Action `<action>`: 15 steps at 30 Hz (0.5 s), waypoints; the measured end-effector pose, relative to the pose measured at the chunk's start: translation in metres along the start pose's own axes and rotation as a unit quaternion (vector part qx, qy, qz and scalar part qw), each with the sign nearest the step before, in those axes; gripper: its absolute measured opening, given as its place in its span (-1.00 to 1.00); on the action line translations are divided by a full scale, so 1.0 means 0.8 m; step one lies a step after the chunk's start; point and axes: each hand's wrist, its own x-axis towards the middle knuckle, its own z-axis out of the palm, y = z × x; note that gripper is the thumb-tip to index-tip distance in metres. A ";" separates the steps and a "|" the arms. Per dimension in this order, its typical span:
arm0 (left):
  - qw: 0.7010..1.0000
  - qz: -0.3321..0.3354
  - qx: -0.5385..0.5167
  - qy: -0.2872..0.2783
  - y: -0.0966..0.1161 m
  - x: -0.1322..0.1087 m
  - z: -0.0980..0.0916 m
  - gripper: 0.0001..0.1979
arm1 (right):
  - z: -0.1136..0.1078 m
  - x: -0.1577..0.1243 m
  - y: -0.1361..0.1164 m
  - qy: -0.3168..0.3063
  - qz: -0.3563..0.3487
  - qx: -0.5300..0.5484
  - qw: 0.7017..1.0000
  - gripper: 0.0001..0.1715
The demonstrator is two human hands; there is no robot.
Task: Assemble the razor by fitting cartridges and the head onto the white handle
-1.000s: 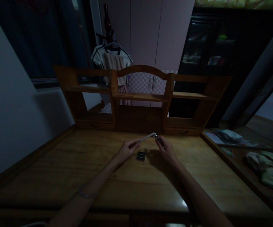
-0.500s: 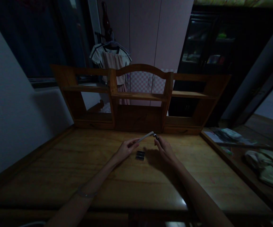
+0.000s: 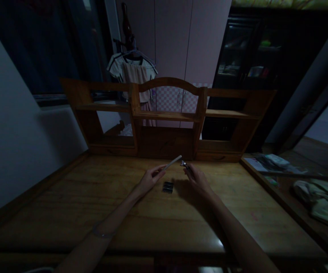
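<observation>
My left hand [image 3: 151,179] is closed on one end of a slim pale stick [image 3: 173,162], which slants up to the right over the desk. In my right hand [image 3: 197,178] is what looks like a razor [image 3: 184,164], its shiny metal head pointing left toward the stick and its dark handle mostly hidden by my fingers. A small gap shows between the stick's tip and the razor head. Below them, on the desk between my hands, lies a small dark pack [image 3: 167,187] with several side-by-side segments.
The wooden desk [image 3: 101,197] carries a wooden shelf unit [image 3: 168,115] along its back edge. A wall bounds the left side. To the right, a lower surface holds papers [image 3: 262,163] and a crumpled pale cloth [image 3: 324,203]. Clothes [image 3: 135,72] hang behind the shelf.
The razor head and the stick's tip, which met half a second ago, are now slightly apart. The razor has tilted down and left. The dark pack stays in place.
</observation>
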 end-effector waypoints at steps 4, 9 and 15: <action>0.999 -0.027 -0.028 0.008 -0.003 0.001 -0.002 -0.55 | 0.001 0.001 0.000 0.007 -0.004 0.012 1.000 -0.75; 0.992 -0.088 -0.095 0.001 -0.005 0.001 -0.003 -0.49 | 0.003 0.000 0.001 0.012 -0.014 0.019 1.000 -0.78; 0.980 -0.128 -0.150 -0.037 0.001 -0.001 -0.002 -0.45 | 0.005 0.001 0.006 0.013 -0.005 0.001 1.000 -0.78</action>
